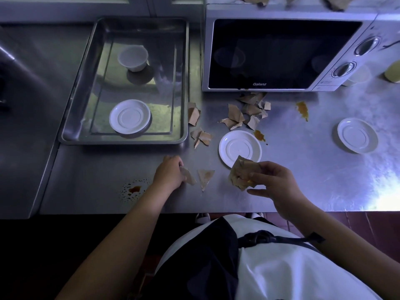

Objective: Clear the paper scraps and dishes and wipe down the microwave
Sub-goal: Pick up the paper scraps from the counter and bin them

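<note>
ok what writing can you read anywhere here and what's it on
"Galanz": on the lower edge of the microwave door.
Small print on the panel under the dials: too small to read.
Marks around the dials: blurred, not readable.
No other text shows.

Steel counter (303,180), orange spills (302,109) on it, metal tray (121,141), yellowish container (392,72) far right.
</note>
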Action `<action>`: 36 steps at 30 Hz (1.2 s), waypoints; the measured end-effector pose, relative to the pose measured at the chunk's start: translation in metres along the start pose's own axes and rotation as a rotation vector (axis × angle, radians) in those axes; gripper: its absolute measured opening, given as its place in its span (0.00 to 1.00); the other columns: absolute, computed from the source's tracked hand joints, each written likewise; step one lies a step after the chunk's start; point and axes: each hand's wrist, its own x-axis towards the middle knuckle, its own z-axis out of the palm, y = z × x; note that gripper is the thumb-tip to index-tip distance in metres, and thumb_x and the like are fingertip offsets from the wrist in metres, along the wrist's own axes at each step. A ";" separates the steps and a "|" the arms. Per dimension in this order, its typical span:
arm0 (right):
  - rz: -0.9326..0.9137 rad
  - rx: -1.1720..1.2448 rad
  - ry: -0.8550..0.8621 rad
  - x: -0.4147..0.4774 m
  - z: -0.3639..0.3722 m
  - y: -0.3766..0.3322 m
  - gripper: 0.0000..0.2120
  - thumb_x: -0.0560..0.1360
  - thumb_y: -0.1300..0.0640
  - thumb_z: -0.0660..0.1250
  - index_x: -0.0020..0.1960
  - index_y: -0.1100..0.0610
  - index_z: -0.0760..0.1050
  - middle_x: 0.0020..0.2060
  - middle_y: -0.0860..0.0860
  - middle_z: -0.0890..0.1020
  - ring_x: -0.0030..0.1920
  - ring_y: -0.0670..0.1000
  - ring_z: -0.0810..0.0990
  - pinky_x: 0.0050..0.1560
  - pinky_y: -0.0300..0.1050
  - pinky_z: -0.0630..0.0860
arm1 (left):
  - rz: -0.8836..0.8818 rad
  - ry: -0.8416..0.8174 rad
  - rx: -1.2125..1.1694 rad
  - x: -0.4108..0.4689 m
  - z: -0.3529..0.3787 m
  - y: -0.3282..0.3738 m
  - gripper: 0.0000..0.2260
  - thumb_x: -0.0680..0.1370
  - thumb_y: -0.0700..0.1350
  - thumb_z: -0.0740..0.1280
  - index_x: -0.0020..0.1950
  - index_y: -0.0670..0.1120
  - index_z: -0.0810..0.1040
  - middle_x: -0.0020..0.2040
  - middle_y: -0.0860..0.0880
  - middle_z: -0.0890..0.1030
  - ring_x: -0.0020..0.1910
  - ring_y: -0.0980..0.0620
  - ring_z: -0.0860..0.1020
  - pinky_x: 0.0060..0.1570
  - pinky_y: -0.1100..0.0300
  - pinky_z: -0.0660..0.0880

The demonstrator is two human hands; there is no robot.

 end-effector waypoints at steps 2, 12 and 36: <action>0.001 0.002 0.009 0.000 -0.002 0.000 0.08 0.75 0.71 0.68 0.53 0.64 0.80 0.42 0.58 0.84 0.36 0.52 0.85 0.37 0.47 0.83 | 0.003 0.015 -0.055 0.003 -0.002 -0.005 0.09 0.72 0.39 0.70 0.40 0.52 0.73 0.44 0.51 0.78 0.42 0.49 0.77 0.38 0.58 0.69; 0.006 0.025 0.063 -0.001 -0.008 0.005 0.09 0.76 0.71 0.68 0.53 0.63 0.79 0.45 0.58 0.84 0.41 0.55 0.84 0.43 0.51 0.83 | 0.037 -0.322 -0.508 0.006 -0.045 0.020 0.14 0.68 0.36 0.78 0.47 0.50 0.80 0.40 0.47 0.83 0.36 0.53 0.81 0.35 0.62 0.76; 0.037 0.067 0.073 0.020 -0.043 0.008 0.09 0.76 0.72 0.67 0.54 0.65 0.79 0.49 0.63 0.83 0.42 0.57 0.83 0.42 0.50 0.83 | 0.116 -0.061 0.193 -0.015 0.032 0.051 0.16 0.71 0.41 0.74 0.56 0.48 0.75 0.56 0.48 0.74 0.57 0.46 0.74 0.49 0.55 0.71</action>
